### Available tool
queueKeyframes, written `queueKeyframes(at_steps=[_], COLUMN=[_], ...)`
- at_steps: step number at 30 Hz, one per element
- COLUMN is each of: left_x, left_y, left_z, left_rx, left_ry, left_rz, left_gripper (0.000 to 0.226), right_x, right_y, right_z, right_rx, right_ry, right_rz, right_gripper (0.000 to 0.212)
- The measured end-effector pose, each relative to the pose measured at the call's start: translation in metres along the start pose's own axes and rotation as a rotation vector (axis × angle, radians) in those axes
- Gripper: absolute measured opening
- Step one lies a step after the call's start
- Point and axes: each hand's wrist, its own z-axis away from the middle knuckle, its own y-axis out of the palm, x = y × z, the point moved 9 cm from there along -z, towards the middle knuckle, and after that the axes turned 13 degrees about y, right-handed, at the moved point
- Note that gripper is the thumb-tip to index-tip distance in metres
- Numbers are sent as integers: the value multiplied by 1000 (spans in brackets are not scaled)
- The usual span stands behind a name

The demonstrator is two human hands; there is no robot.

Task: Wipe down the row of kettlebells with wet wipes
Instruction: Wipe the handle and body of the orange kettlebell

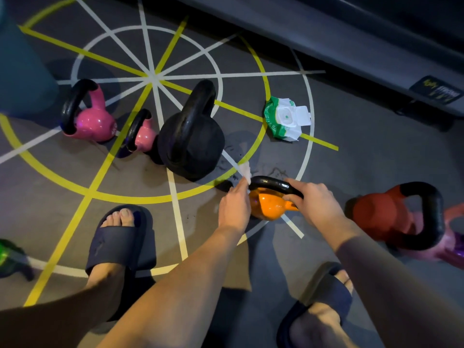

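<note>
An orange kettlebell (272,205) with a black handle stands on the floor between my feet. My right hand (315,202) grips the right end of its handle. My left hand (234,207) pinches a white wet wipe (245,172) against the handle's left end. To the left stand a large black kettlebell (192,136), a small pink one (143,135) and a bigger pink one (88,116). A red kettlebell (391,214) lies at the right, with a pink-purple one (452,244) behind it.
An open green and white wipes pack (286,119) lies on the floor beyond the orange kettlebell. My feet in dark slides (118,242) stand close by. A dark bench or machine base (351,41) runs along the far right. A green object (5,254) sits at the left edge.
</note>
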Motion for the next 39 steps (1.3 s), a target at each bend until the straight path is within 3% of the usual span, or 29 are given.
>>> queueKeyframes(at_steps=[6, 12, 16, 18, 21, 26, 28, 30, 34, 37, 39], left_x=[22, 4, -43, -90, -138, -154, -153, -149, -136, -127, -116], left_y=[12, -3, -25, -18, 12, 27, 22, 20, 18, 8, -1], left_z=[-15, 1, 6, -1, -3, -15, -22, -27, -26, -27, -30], left_rx=[199, 158, 22, 125, 327, 475, 462, 410, 408, 314, 235], left_ry=[-101, -41, 142, 288, 372, 451, 468, 540, 550, 556, 584], left_rz=[180, 130, 122, 74, -71, -231, -181, -75, 13, -19, -21], left_gripper=[21, 20, 28, 34, 52, 43, 43, 55, 74, 69, 61], right_x=[-2, -1, -3, -6, -29, -90, -101, -98, -59, -46, -44], right_y=[3, 0, 2, 1, 2, 21, 20, 11, -12, -8, -2], right_z=[1, 5, 6, 3, 6, 28, 27, 26, 34, 33, 29], right_rx=[22, 1, 11, 8, 12, -50, -128, -209, -317, -324, -326], right_ry=[-2, 12, 52, 107, 180, 246, 211, 144, 12, -45, -58], right_rz=[-19, 7, 14, 61, -67, -408, -578, -715, -683, -681, -670], right_gripper=[39, 42, 43, 34, 25, 66, 78, 73, 71, 66, 49])
